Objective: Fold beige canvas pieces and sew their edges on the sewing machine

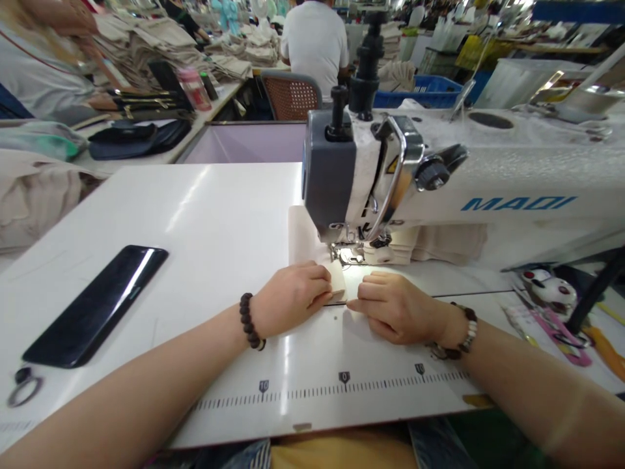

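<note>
A beige fabric piece point(303, 236) lies flat on the white sewing table, partly under the head of the sewing machine point(329, 172). My left hand point(295, 296) is closed on the near end of this fabric, thumb and fingers together at its edge. To the right of the fabric's corner rests my right hand point(393, 307), its fingers curled in and the fingertips close to the edge. What those fingers hold, if anything, is hidden. Just beyond both hands, the lit presser foot point(352, 257) sits low over the work.
A black phone point(97, 306) with a ring strap lies at left. More folded beige fabric point(449, 242) is beneath the machine arm. Scissors with pink handles point(561, 335) and other small tools are at right. A person in a white shirt point(315, 42) sits ahead; another is at far left.
</note>
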Motion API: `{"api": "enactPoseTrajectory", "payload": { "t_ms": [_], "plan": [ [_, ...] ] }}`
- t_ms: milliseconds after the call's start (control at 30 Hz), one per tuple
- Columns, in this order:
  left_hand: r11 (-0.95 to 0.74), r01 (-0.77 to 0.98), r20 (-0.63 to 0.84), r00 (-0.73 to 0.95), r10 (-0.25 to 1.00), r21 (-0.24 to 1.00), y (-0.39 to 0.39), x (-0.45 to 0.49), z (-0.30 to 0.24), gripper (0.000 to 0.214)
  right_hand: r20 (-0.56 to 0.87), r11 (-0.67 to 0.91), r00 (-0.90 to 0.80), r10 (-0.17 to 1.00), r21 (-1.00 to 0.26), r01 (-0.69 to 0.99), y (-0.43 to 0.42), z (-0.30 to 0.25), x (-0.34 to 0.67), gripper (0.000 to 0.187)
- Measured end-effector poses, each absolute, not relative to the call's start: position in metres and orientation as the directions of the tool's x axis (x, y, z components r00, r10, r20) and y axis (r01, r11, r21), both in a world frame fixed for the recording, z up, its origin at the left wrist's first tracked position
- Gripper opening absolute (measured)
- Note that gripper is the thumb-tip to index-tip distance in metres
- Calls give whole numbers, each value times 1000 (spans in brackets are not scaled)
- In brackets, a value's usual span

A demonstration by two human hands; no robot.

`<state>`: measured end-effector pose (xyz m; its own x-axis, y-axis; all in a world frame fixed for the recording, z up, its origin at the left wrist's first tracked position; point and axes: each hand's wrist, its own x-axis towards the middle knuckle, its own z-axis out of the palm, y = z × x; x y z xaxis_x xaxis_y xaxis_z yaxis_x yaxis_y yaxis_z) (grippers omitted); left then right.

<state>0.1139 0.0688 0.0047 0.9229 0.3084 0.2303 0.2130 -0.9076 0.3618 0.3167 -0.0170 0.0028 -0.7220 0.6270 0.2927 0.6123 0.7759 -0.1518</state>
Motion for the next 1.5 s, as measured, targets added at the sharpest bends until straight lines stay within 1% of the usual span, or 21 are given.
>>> {"api": "enactPoseTrajectory", "payload": {
  "t_ms": [100,200,300,367,433,500,600,767,933,1000,1133,1267,1367,1500],
  "plan": [
    [-873,219,276,891,361,437,67,114,6,23,282,735,-683,674,-162,658,-18,2,316,28],
    [-855,204,376,832,408,477,67,113,10,16,186,666,-639,746,-189,722,-19,2,312,30],
    [-868,181,501,755,424,461,67,112,11,12,89,645,-642,762,-195,739,-20,2,309,29],
    [-891,158,538,748,389,425,66,113,10,12,60,642,-644,763,-188,743,-21,3,308,29],
    [-919,123,519,794,317,373,64,115,7,14,50,643,-646,761,-184,743,-21,3,308,30],
    [-942,98,454,857,243,320,61,116,4,17,42,645,-649,759,-187,741,-22,3,308,31],
    [-959,88,366,912,186,269,58,117,1,22,18,638,-649,761,-206,742,-22,3,308,30],
    [-970,93,339,926,167,224,59,118,-1,24,-15,626,-646,764,-231,745,-21,4,307,31],
    [-976,81,329,933,146,204,61,118,-1,25,14,638,-655,755,-243,730,-22,3,309,30],
    [-976,72,310,941,134,203,62,118,0,24,39,666,-679,733,-246,704,-23,3,312,30],
    [-971,68,257,958,128,230,63,116,1,24,144,745,-734,664,-210,633,-23,6,317,32],
    [-972,64,243,963,120,228,64,115,1,24,242,742,-703,669,-149,654,-20,4,317,35],
    [-976,65,229,967,113,209,64,115,1,24,241,721,-684,688,-121,682,-18,-1,314,35],
    [-979,69,196,975,107,191,64,113,2,23,214,698,-668,713,-120,706,-19,-4,310,35]
  ]
}}
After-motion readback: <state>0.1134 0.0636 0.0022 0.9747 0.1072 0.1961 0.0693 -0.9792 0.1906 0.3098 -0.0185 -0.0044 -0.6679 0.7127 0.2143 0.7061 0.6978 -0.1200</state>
